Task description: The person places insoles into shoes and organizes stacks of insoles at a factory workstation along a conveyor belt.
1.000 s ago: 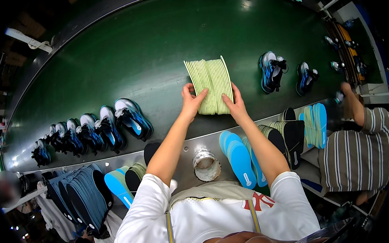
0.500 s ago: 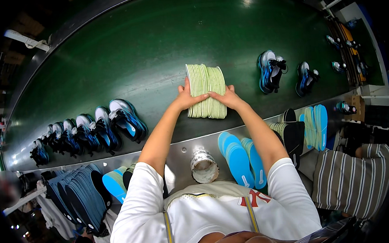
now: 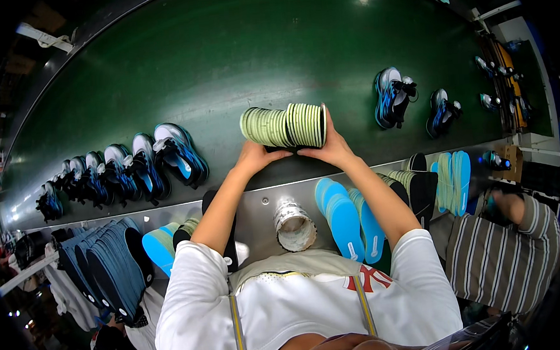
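A thick stack of insoles with pale green, dark-lined edges is between my two hands over the green belt. It has fanned into two bunches with a step in the middle. My left hand grips the near side of the left bunch, its thumb along the lower edge. My right hand closes round the right end, fingers up against the dark face and thumb underneath. Fingers behind the stack are partly hidden.
A row of black-and-blue sneakers stands on the left of the belt; two more are at the right. Along the metal ledge lie blue insoles, black insoles and a stained cup-like container. Someone in a striped shirt is at right.
The stack has turned from standing tall to lying lengthwise and split into two bunches. My hands have shifted from its near face to its lower side and right end.
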The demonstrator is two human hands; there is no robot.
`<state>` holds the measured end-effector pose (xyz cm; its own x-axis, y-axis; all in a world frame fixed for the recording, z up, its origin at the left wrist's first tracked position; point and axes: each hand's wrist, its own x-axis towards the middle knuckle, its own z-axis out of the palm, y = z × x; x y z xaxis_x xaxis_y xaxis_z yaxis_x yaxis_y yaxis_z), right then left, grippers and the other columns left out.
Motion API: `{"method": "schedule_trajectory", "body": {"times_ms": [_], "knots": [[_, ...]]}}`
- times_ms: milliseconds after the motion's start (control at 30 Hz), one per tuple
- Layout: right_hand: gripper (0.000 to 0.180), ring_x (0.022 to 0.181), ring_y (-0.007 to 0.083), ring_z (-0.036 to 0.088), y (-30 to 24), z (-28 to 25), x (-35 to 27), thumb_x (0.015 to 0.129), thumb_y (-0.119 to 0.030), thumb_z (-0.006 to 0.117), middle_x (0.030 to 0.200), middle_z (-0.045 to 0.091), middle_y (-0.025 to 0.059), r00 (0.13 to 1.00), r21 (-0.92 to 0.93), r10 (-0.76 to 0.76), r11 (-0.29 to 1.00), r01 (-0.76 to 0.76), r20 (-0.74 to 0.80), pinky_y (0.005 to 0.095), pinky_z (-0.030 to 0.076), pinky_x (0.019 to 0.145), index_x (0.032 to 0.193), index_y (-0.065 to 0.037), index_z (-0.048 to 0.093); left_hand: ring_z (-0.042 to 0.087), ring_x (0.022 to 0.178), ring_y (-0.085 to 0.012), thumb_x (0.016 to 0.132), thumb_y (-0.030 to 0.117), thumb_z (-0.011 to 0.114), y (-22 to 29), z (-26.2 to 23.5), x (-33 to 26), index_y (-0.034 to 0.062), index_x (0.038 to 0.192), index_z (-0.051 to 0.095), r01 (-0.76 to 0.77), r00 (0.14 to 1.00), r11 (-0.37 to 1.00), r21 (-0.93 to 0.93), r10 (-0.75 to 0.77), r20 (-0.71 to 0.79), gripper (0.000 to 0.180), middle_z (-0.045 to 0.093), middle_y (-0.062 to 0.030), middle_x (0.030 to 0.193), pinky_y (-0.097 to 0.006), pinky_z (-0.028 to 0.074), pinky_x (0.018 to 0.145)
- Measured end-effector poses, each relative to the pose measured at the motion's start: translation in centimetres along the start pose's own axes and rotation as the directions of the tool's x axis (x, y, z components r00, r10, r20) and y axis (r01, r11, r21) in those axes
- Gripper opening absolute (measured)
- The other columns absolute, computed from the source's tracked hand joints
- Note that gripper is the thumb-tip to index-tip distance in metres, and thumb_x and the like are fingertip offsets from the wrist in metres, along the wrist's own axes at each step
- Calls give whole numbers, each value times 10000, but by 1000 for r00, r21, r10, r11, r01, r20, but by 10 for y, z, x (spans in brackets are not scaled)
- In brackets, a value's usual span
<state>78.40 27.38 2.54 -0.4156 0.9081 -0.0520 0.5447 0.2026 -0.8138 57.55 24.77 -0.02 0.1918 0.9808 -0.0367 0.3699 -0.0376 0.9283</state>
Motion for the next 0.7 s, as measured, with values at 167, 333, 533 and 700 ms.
{"method": "schedule_trajectory", "body": {"times_ms": [167, 333, 533, 700], "knots": [[1084, 961, 351, 475, -10, -4, 4, 529, -366, 725, 1138, 409, 198, 1000, -33, -4, 999, 3, -19, 383, 414, 774, 1275, -140, -29, 543, 832, -250, 612, 216, 674, 11, 0, 5, 8, 891, 547, 49, 998, 997, -62, -47, 45, 370, 573, -130, 874, -332, 419, 708], [1020, 975, 319, 474, 17, 8, 7, 561, -364, 709, 1068, 474, 171, 985, -114, -67, 992, 49, -160, 363, 399, 800, 1273, -110, 25, 521, 874, -302, 617, 245, 673, 2, 10, 13, 13, 1031, 442, 23, 999, 987, 157, -28, 26, 528, 552, -161, 900, -371, 406, 747], [788, 1017, 300, 419, 5, 1, 24, 621, -389, 654, 1119, 408, 189, 963, 280, 266, 922, -266, 39, 345, 363, 841, 1206, -33, 263, 437, 1019, -320, 645, 488, 578, 21, 0, 24, 59, 1251, 141, 279, 953, 943, 183, -295, 71, 862, 404, -214, 1121, -369, 391, 776], [750, 1076, 264, 320, 23, 18, 19, 639, -516, 565, 1029, 488, 168, 940, 9, 342, 940, -342, 7, 354, 303, 886, 1162, -24, 349, 432, 910, -343, 584, 548, 599, 11, 15, 22, 57, 1209, 294, 237, 971, 804, 546, -200, -127, 851, 397, -163, 1052, -375, 356, 809]]}}
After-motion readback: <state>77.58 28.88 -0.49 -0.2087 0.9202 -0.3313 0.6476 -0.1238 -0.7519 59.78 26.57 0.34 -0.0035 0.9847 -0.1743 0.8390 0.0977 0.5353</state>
